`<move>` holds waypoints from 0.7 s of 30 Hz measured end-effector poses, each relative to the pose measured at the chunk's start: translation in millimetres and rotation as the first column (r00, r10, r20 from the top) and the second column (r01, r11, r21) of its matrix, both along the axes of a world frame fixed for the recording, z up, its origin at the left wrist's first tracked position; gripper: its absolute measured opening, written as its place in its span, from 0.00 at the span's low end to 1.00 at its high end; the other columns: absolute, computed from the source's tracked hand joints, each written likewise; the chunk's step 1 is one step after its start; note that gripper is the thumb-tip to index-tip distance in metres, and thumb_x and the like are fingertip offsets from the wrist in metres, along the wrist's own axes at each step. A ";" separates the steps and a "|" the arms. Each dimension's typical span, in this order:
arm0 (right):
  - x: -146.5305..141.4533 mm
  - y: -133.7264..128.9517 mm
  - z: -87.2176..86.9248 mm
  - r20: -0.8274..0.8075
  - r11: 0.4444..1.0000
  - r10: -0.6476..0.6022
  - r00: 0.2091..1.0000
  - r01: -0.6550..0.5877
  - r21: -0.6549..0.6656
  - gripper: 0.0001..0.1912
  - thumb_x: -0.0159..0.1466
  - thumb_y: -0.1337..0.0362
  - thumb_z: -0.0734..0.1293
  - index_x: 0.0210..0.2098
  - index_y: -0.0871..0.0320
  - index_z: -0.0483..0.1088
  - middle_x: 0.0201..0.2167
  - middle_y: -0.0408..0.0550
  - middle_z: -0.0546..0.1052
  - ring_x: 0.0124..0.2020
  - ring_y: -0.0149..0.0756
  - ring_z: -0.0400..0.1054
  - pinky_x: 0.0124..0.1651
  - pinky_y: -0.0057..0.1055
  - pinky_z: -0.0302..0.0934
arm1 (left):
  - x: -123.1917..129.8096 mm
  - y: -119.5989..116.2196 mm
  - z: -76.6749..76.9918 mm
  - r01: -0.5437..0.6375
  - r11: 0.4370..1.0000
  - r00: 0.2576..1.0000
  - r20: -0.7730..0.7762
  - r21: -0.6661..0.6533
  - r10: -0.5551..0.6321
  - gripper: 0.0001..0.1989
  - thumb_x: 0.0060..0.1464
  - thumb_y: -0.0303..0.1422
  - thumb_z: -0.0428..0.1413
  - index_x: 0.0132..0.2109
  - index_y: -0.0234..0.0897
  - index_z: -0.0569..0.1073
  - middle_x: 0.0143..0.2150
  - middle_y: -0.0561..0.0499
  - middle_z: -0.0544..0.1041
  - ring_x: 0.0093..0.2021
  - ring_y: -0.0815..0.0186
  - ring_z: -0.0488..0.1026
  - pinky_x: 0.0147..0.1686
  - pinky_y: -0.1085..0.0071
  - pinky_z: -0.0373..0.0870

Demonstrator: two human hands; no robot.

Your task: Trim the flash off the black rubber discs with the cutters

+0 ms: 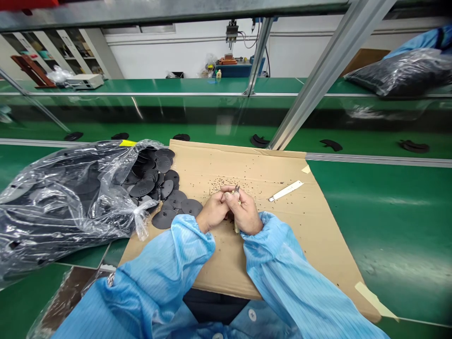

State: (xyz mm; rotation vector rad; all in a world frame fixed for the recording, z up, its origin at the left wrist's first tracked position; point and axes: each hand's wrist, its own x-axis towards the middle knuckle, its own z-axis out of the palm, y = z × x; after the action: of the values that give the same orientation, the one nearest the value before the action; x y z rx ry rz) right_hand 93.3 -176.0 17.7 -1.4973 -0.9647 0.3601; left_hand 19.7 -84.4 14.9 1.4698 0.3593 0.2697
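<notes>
My left hand (213,212) and my right hand (245,213) are pressed together over the middle of a cardboard sheet (318,226). My right hand grips a small pale-handled tool (236,189), whose metal tip sticks up between my fingertips. My left hand's fingers close around something small at that tip; what it is stays hidden. Just left of my hands, black plastic discs (158,186) spill from a clear plastic bag (60,197). Small black shavings (221,182) dot the cardboard beyond my fingers.
A white flat strip (286,191) lies on the cardboard to the right. The green conveyor belt (388,141) behind carries several black parts (331,144). A slanted metal frame post (318,75) rises ahead. Another dark bag (399,70) sits at the far right.
</notes>
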 end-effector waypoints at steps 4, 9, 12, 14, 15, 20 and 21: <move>0.0 0.3 -0.5 0.000 1.000 0.006 1.000 -0.006 0.002 0.21 0.65 0.48 0.62 0.45 0.58 0.70 0.36 0.48 0.77 0.37 0.37 0.72 0.42 0.33 0.66 | 0.1 0.1 -0.5 -0.006 1.000 1.000 0.003 0.012 0.006 0.24 0.52 0.53 0.54 0.27 0.35 0.64 0.20 0.55 0.63 0.21 0.72 0.61 0.21 0.74 0.59; 0.4 0.6 -0.9 0.001 1.000 0.001 1.000 -0.001 0.006 0.21 0.65 0.47 0.62 0.45 0.58 0.70 0.35 0.48 0.77 0.37 0.37 0.72 0.41 0.33 0.67 | 0.3 0.3 -0.3 -0.011 1.000 1.000 0.014 -0.007 0.011 0.23 0.51 0.52 0.56 0.27 0.34 0.65 0.21 0.55 0.64 0.22 0.73 0.61 0.22 0.75 0.60; 1.0 0.4 -0.7 0.004 1.000 0.002 1.000 -0.002 0.003 0.21 0.65 0.47 0.62 0.45 0.58 0.70 0.35 0.48 0.77 0.37 0.36 0.72 0.41 0.33 0.66 | 0.2 0.3 -0.4 -0.006 1.000 1.000 0.012 0.000 0.006 0.23 0.52 0.52 0.55 0.28 0.34 0.65 0.21 0.55 0.64 0.21 0.73 0.61 0.22 0.74 0.60; 1.2 0.1 -0.4 0.006 1.000 0.001 1.000 -0.001 0.003 0.20 0.65 0.48 0.62 0.45 0.58 0.70 0.35 0.48 0.77 0.37 0.36 0.72 0.42 0.33 0.66 | 0.2 0.2 -0.5 -0.006 1.000 1.000 0.003 0.004 0.006 0.24 0.52 0.53 0.54 0.27 0.34 0.65 0.20 0.55 0.64 0.21 0.72 0.61 0.21 0.74 0.60; 1.2 -0.1 -0.3 0.006 1.000 0.001 1.000 -0.001 0.003 0.20 0.65 0.48 0.62 0.45 0.58 0.70 0.35 0.48 0.77 0.37 0.36 0.72 0.42 0.33 0.66 | 0.2 0.1 -0.4 -0.006 1.000 1.000 -0.001 0.005 0.006 0.24 0.52 0.53 0.54 0.27 0.35 0.64 0.20 0.55 0.63 0.21 0.72 0.61 0.21 0.74 0.59; 0.5 -0.2 0.5 0.001 1.000 0.004 1.000 -0.004 0.005 0.21 0.65 0.48 0.62 0.45 0.58 0.70 0.35 0.48 0.77 0.37 0.37 0.72 0.42 0.33 0.66 | 0.2 -0.5 0.4 -0.007 1.000 1.000 -0.010 -0.002 0.007 0.24 0.51 0.54 0.54 0.28 0.35 0.65 0.20 0.55 0.63 0.20 0.72 0.60 0.20 0.74 0.59; 0.5 -0.2 0.7 0.000 1.000 0.004 1.000 -0.004 0.005 0.21 0.65 0.48 0.62 0.45 0.59 0.70 0.35 0.48 0.77 0.37 0.37 0.72 0.42 0.33 0.66 | 0.1 -0.5 0.5 -0.006 1.000 1.000 -0.012 -0.001 0.006 0.25 0.51 0.54 0.54 0.28 0.35 0.65 0.20 0.55 0.63 0.20 0.72 0.60 0.20 0.74 0.59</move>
State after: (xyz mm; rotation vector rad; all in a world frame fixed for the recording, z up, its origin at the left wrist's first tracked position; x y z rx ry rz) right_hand 93.8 -176.2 18.4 -1.4912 -0.9683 0.3609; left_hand 19.8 -84.9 15.4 1.4695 0.3735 0.2659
